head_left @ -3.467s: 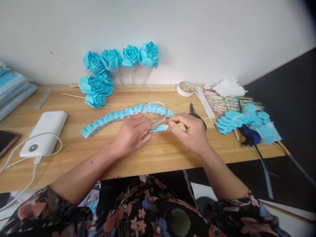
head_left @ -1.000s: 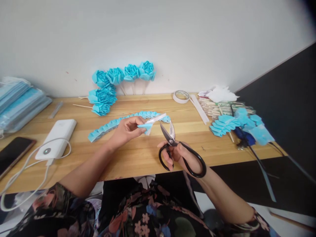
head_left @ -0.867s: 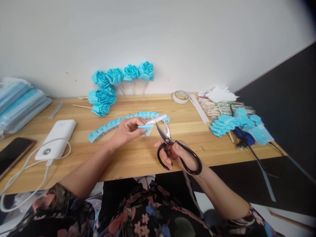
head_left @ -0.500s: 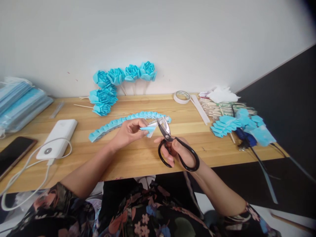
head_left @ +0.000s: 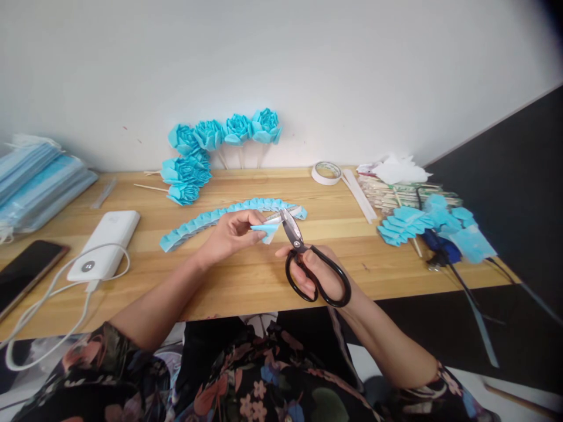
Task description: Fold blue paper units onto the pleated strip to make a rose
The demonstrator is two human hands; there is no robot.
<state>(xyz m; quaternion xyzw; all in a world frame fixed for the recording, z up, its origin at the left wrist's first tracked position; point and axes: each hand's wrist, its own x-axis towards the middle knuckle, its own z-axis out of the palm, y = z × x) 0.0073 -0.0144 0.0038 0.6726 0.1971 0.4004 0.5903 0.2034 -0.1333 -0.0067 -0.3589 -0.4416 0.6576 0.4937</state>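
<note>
My left hand (head_left: 235,237) pinches a small folded piece of light blue and white fabric (head_left: 269,231) between thumb and fingertips. In my right hand (head_left: 321,272) is a pair of black-handled scissors (head_left: 297,242), my fingers through the loops. The blades are nearly closed, their tips pointing up and away, just right of the folded piece. Behind my left hand, a curved row of folded light blue pieces (head_left: 197,224) lies on the wooden table (head_left: 246,287).
Blue fabric flowers (head_left: 237,129) on sticks lean at the wall. To the left are packed face masks (head_left: 44,181), a white power bank (head_left: 104,246) with cable and a phone (head_left: 30,275). Rightward lie a tape roll (head_left: 326,180), sticks (head_left: 387,196) and blue petals (head_left: 402,225).
The scissor blades have come together from a wider opening, and the handle loops have drawn closer. My left hand keeps its pinch on the folded piece. The whole view has shifted slightly.
</note>
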